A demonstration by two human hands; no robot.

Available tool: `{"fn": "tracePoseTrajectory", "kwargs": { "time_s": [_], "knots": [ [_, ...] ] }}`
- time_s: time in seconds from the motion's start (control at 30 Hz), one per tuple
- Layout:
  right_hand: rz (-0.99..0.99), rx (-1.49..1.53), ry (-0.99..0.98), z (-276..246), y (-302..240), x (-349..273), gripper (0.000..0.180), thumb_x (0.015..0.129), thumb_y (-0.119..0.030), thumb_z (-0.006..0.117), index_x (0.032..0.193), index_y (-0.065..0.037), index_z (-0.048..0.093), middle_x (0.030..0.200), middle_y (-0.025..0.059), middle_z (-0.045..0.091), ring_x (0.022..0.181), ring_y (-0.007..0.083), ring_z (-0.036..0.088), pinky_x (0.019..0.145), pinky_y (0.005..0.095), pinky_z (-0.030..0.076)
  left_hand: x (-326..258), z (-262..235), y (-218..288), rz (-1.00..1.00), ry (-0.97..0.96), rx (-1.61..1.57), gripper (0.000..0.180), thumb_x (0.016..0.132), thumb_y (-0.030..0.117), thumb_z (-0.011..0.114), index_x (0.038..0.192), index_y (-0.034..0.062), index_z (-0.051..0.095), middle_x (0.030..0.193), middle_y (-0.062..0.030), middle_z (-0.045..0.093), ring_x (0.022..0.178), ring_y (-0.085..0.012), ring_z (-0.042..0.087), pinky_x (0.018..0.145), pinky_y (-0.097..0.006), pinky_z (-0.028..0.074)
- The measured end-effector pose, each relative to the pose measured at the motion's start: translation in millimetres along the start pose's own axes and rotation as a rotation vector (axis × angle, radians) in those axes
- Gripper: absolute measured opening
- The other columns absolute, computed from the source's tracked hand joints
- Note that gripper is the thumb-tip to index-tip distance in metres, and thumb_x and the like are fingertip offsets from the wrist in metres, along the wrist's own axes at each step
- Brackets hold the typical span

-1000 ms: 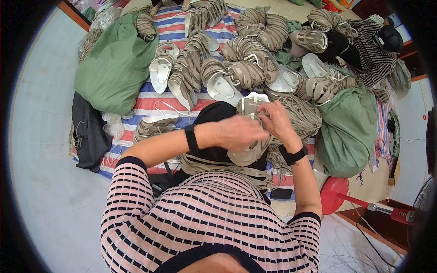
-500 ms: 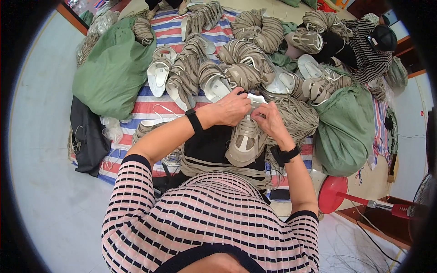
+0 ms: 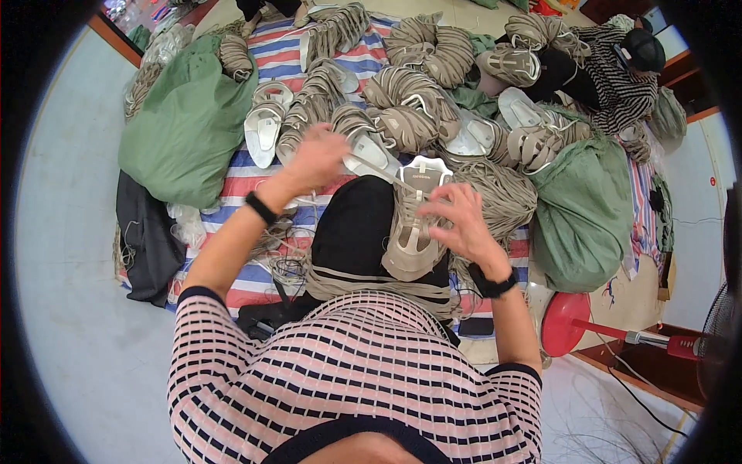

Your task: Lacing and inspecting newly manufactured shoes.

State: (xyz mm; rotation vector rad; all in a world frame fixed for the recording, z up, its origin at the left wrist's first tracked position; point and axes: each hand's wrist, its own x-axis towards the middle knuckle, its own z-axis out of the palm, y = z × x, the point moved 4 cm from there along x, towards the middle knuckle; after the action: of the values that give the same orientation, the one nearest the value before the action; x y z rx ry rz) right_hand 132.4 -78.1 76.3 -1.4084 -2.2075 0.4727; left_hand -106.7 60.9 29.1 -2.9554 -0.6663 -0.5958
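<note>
A beige and grey shoe upper lies on my dark-covered lap, its toe toward me and its white-edged tongue pointing away. From its eyelets a flat beige shoelace runs taut up to the left. My left hand, blurred by motion, is closed on the far end of that lace. Over the right side of the upper hovers my right hand, its fingers curved and apart, with nothing visible between them. More beige laces lie across my lap.
Stacked shoe uppers cover the striped sheet ahead. A bundle of laces lies right of my lap. Green sacks stand left and right. A red-based fan is at right. Another person sits at the far right.
My left hand has moved left and away from the upper, drawing the lace out taut. My right hand has shifted slightly down and right, its fingers spreading. The tongue now shows fully.
</note>
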Motion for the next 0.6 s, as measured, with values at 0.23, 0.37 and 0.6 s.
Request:
{"fn": "tracePoseTrajectory", "kwargs": {
  "time_s": [0.23, 0.37, 0.6],
  "knots": [
    [-0.146, 0.450, -0.542, -41.3, -55.6, -44.2, 0.011, 0.071, -0.017, 0.067, 0.082, -0.016, 0.066, 0.071, -0.0028, 0.049, 0.073, 0.0173, 0.047, 0.070, 0.0306, 0.030, -235.9, -54.5, -143.4, -0.771, 0.068, 0.308, 0.014, 0.078, 0.010, 0.050, 0.091, 0.0046, 0.047, 0.088, -0.0143, 0.050, 0.085, -0.0336, 0.052, 0.072, -0.043, 0.041],
    [-0.272, 0.496, -0.583, -66.5, -65.0, -51.8, 0.006, 0.078, -0.017, 0.063, 0.082, -0.014, 0.067, 0.075, -0.0020, 0.052, 0.072, 0.0172, 0.048, 0.066, 0.0310, 0.031, -315.4, -70.9, -147.0, -1.007, 0.040, 0.388, 0.012, 0.083, 0.014, 0.046, 0.091, 0.0046, 0.046, 0.088, -0.0150, 0.049, 0.080, -0.0349, 0.052, 0.067, -0.043, 0.041],
    [-0.592, 0.804, -0.540, -110.7, -89.5, -55.5, 0.023, 0.090, -0.022, 0.054, 0.089, -0.004, 0.067, 0.085, 0.0046, 0.059, 0.068, 0.0219, 0.050, 0.065, 0.0335, 0.035, -312.7, -42.5, -145.0, -1.061, 0.038, 0.332, 0.012, 0.083, 0.012, 0.042, 0.087, 0.0007, 0.044, 0.089, -0.0173, 0.054, 0.082, -0.0330, 0.056, 0.066, -0.043, 0.043]
  ]
}}
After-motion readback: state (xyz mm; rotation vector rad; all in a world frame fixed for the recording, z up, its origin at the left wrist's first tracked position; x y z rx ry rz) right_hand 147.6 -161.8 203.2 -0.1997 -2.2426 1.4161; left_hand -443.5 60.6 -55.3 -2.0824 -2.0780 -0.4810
